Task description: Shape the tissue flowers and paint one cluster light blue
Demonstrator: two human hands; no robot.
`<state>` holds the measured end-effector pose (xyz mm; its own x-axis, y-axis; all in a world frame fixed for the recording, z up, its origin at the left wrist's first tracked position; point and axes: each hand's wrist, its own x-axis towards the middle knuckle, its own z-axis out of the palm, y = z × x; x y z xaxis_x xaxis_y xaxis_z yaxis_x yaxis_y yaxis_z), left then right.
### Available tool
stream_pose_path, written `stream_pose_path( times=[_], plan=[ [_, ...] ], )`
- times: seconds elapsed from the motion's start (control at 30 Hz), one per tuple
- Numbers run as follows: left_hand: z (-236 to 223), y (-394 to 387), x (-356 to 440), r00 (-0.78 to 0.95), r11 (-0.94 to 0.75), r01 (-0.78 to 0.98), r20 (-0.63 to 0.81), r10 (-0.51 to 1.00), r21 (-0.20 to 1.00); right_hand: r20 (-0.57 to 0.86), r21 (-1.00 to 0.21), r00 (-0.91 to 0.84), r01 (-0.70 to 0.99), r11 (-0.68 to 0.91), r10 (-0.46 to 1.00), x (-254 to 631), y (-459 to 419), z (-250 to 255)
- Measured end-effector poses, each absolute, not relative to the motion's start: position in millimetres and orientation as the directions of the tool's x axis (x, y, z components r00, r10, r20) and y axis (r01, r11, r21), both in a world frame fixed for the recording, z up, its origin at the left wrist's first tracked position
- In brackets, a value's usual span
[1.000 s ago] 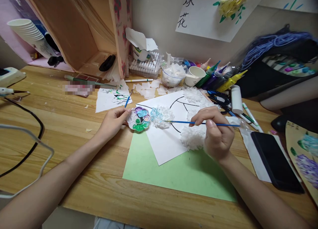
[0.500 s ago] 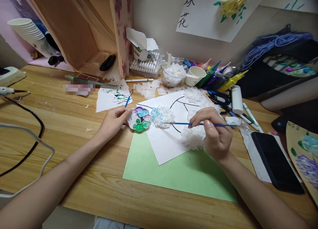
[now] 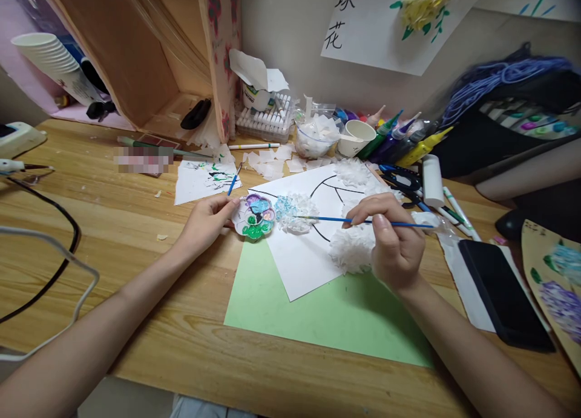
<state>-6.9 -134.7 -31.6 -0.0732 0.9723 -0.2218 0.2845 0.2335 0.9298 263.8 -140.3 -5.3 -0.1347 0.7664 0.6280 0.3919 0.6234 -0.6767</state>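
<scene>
Between the thumb and fingers of my left hand [image 3: 209, 219] is a flower-shaped paint palette [image 3: 255, 218] with green, purple, blue and black paint. My right hand [image 3: 391, 236] grips a thin blue paintbrush [image 3: 333, 219] held nearly level. The brush tip is at a white ruffled paper flower [image 3: 297, 221], whose left part is tinted light blue. This flower sits on a white sheet [image 3: 302, 267] with black drawn branches, beside more white paper flowers [image 3: 351, 248]. Green paper [image 3: 318, 327] lies beneath the sheet. A second blue brush [image 3: 235, 179] rests just behind my left hand.
Behind the sheet are scattered paper scraps [image 3: 267, 164], a bowl of white paper pieces [image 3: 315, 138], a paper cup [image 3: 357, 138] and paint bottles [image 3: 394, 141]. To the right lie a black phone [image 3: 503, 294] and a white tube [image 3: 433, 181]. Cables [image 3: 68, 248] run along the left side.
The brush tip has shifted slightly up and left on the flower, and the brush has tilted a little. My left hand and the palette stay almost where they were.
</scene>
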Motion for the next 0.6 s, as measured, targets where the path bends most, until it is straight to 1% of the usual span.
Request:
stream_pose_path(
  times=[0.1, 0.27, 0.43, 0.6],
  plan=[
    [-32.5, -134.4, -7.6, -0.071, 0.234, 0.281, -0.223, 0.972, 0.931, 0.639, -0.68, -0.123, 0.371, 0.633, 0.759, 264.7, -139.5, -5.7],
    [-34.0, -133.5, -8.8, -0.061, 0.232, 0.279, -0.224, 0.973, 0.932, 0.592, -0.7, -0.152, 0.391, 0.598, 0.792, 264.1, -138.7, -8.3],
    [-32.6, -133.9, -8.0, -0.06, 0.235, 0.29, -0.227, 0.972, 0.928, 0.649, -0.696, -0.074, 0.344, 0.63, 0.757, 264.1, -137.3, -8.9],
    [-32.1, -134.4, -7.7, -0.064, 0.235, 0.305, -0.226, 0.972, 0.923, 0.624, -0.699, -0.111, 0.363, 0.616, 0.773, 263.7, -138.5, -8.7]
  ],
)
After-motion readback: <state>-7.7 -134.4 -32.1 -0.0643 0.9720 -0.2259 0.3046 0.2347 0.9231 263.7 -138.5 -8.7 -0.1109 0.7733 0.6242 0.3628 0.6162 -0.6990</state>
